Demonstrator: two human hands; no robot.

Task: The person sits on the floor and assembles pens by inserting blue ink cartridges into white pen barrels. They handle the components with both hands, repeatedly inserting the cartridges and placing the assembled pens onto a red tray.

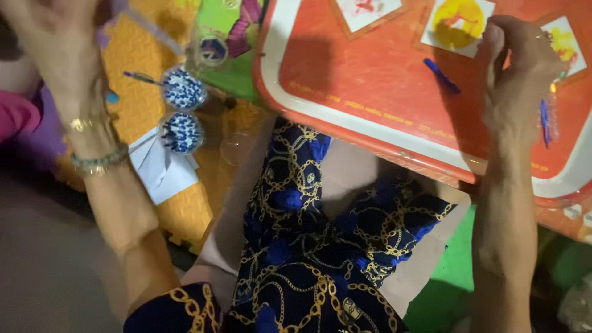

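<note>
My right hand rests on an orange tray with a white rim, which lies over my lap. Its fingers are curled and touch the right edge of a white paper square with a yellow paint blot. Nothing shows inside the fist. A small blue stick lies on the tray to the left of that hand, and another blue piece lies by the wrist. My left hand is raised at the top left, blurred and partly cut off, with bracelets on the wrist. What it holds is unclear.
Two round clear cups with blue-speckled contents stand on an orange foam mat, one with a thin brush in it. A folded white paper lies beside them. More painted paper squares sit on the tray. Green floor shows below.
</note>
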